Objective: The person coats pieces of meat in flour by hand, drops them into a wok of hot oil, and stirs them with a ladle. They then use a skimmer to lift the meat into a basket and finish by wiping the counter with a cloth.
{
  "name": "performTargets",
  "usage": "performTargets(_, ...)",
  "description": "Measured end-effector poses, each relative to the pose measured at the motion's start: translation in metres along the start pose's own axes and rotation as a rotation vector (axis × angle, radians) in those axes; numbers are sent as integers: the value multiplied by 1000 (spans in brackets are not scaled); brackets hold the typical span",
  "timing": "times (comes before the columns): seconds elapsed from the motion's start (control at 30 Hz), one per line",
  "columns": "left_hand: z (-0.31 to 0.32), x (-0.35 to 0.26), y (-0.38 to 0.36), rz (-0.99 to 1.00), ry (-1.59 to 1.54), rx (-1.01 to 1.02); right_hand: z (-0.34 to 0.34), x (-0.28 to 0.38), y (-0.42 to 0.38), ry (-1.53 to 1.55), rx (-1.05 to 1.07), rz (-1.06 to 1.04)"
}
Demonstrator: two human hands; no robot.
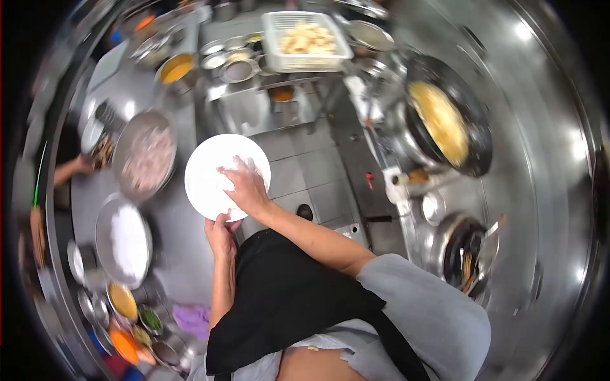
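Note:
A round white plate (194, 184) is in front of my body, above the floor beside the steel counter. My left hand (222, 230) grips its near edge from below, fingers closed on the rim. Over the plate is my right hand (244, 187), its fingers spread apart and dusted with white. Whether they touch the plate's surface is hard to tell. Left of the plate stands a large metal bowl of pale pink pieces (149, 159) that look like raw meat. Nearer me on that counter is a metal bowl of white powder (130, 241).
On the right, a black wok (480, 133) holds yellow liquid; a smaller dark pan (464, 251) sits nearer. A white basket of pale chunks (308, 41) stands at the back. Small bowls, a purple cloth (192, 320) and another person's hand (82, 164) are at left.

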State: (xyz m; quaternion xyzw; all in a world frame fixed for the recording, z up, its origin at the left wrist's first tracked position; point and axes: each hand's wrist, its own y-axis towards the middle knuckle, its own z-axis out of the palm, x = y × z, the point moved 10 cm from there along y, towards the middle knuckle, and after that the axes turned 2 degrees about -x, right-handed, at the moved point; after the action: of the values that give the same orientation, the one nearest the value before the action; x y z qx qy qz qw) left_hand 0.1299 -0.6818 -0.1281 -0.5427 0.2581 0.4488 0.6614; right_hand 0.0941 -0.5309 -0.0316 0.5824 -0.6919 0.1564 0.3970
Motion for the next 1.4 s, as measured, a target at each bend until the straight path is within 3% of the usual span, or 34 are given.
performTargets(0.2,152,11,3,-96,48,340,-149,-67,16,12,-424,61)
performTargets(0.5,304,23,-16,-206,218,598,-286,-117,17,-82,-568,137)
performTargets(0.7,361,51,-34,-257,262,694,-324,-141,0,-257,-605,170)
performTargets(0.8,386,75,-37,-288,305,751,-359,-182,-22,169,-880,319)
performTargets(0.9,416,97,-45,-308,233,763,-369,-242,-29,1043,-1098,472)
performTargets(0.97,434,111,-48,-350,209,804,-401,-274,-19,1279,-1005,436)
performTargets(1.03,445,113,-49,-339,180,806,-452,-320,-22,1222,-1046,462)
performTargets(1.1,448,113,-45,-332,189,792,-510,-368,-13,1233,-1035,333)
performTargets(1.23,430,95,-36,-338,205,736,-585,-510,-10,594,-1044,612)
performTargets(1.3,408,76,-34,-333,203,692,-604,-542,2,65,-880,758)
performTargets(1.37,383,55,-34,-321,194,636,-622,-537,37,-295,-768,641)
performTargets(1.4,365,46,-37,-318,171,592,-617,-497,55,-483,-755,531)
